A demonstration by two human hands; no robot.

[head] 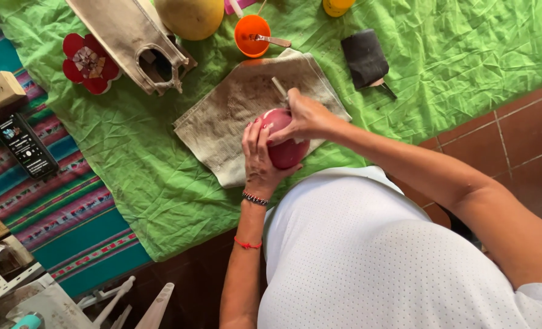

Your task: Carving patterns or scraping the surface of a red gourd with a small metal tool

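My left hand (257, 153) cups a round dark red object (287, 151) from its left side, over the near edge of a stained beige cloth (234, 109). My right hand (304, 116) rests on top of the red object and grips a thin brush (279, 87) whose handle sticks up and away from me. The brush tip is hidden behind my fingers. Both hands sit above a crumpled green cloth (442, 55) that covers the table.
An orange cup (251, 31) with a tool in it stands beyond the beige cloth. A wooden birdhouse-like piece (134, 36), a red flower shape (88, 61), a large yellow round object (188, 15), a black sanding block (363, 58) and a phone (26, 146) lie around.
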